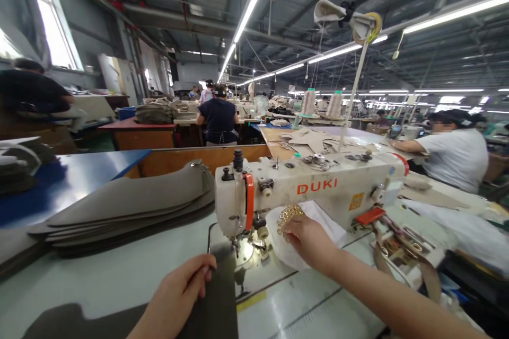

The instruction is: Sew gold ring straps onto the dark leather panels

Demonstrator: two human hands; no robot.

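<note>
A white DUKI sewing machine (318, 190) stands on the pale table (99, 280) in front of me. My left hand (181, 288) lies on a dark grey fabric piece (218, 296) just left of the needle, fingers curled over its edge. My right hand (308, 238) reaches under the machine arm, fingers closed on a gold chain (289, 215) that sits in a white bag (318, 233).
A stack of grey cut pieces (131, 206) lies at the left. Straps with metal rings (401, 249) lie right of the machine. Thread cones (309, 101) stand behind it. Other people sit at machines ahead and at the right.
</note>
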